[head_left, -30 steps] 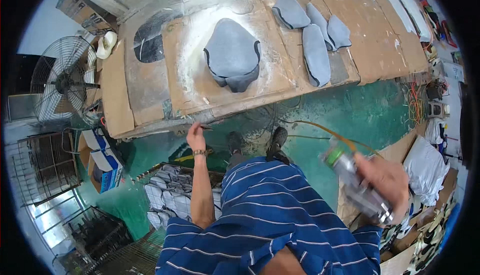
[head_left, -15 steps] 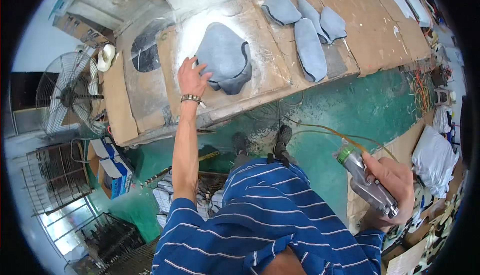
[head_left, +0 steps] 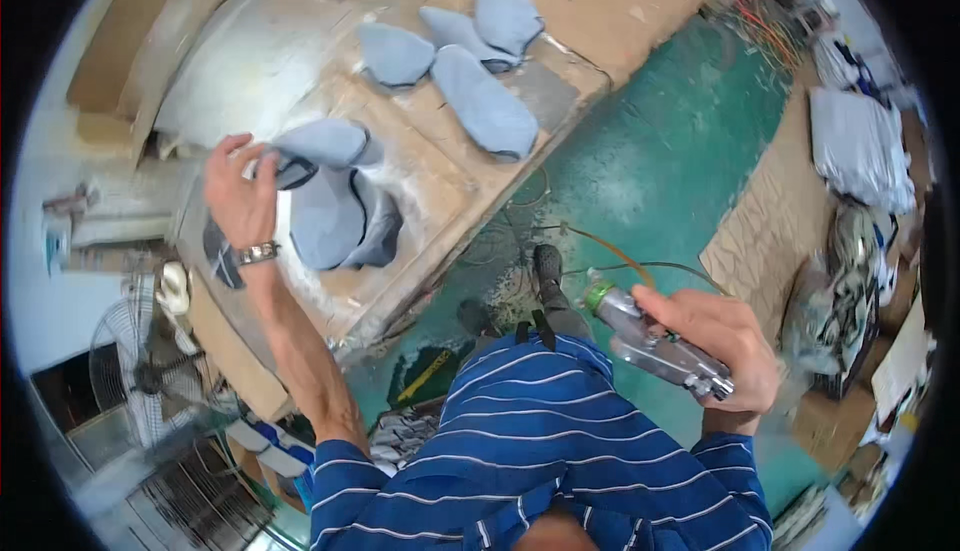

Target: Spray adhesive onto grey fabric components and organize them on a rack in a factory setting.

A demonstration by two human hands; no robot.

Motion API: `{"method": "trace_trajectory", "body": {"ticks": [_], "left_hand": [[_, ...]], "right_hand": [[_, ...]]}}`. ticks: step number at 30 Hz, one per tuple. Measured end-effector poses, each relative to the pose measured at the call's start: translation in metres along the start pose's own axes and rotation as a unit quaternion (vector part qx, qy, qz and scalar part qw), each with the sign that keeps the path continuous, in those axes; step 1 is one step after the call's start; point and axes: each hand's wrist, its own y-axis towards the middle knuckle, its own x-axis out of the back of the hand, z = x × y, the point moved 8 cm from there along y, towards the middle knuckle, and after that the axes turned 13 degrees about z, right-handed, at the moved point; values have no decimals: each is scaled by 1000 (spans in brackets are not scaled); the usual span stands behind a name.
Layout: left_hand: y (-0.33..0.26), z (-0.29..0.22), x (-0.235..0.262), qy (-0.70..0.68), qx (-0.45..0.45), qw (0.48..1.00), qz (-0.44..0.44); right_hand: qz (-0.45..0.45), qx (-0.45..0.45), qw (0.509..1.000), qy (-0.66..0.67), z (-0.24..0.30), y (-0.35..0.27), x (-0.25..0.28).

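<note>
My left hand (head_left: 241,189), with a bracelet at its wrist, pinches the end of a curved grey piece (head_left: 325,141) with a dark underside; its material I cannot tell. The piece is tilted over a larger stack of grey pieces (head_left: 328,216) on whitened cardboard. My thumb hides part of its near end. Out over the floor, my right hand (head_left: 725,346) grips a metal spray gun (head_left: 655,343) with a green ring at its front end. A brownish hose (head_left: 605,251) runs close by the gun.
More grey pieces (head_left: 487,101) lie further right on the cardboard-covered table (head_left: 590,11). At the left stand a wire-caged fan (head_left: 135,371) and a metal rack (head_left: 200,496). Wrapped bundles (head_left: 860,146) line the right side. Hoses cross the green floor (head_left: 660,171).
My left hand has moved from beside the stack to its far left and now holds a grey piece. The view has turned rightward. The spray gun stays in my right hand.
</note>
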Motion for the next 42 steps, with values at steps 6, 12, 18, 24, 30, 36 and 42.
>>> {"method": "trace_trajectory", "body": {"ticks": [6,12,18,24,30,36,42], "left_hand": [[108,-127,-21,-65,-87,993,-53],[146,-248,-118,-52,-164,975,-144],[128,-319,-341,30,-163,986,22],[73,-277,-473,46,5,956,291],[-25,-238,-389,-271,-58,953,120],[-228,-138,-381,-358,101,859,352],[-528,11,-356,-154,363,738,547]], "right_hand": [[-83,-82,993,25,-44,-44,5],[-134,-187,971,66,-83,-91,6],[-191,-263,944,63,-108,-124,4],[-176,-244,951,65,-105,-115,17],[-131,-124,981,78,-71,-59,37],[-49,-23,998,16,-26,5,23],[14,5,999,-39,8,40,7]]}}
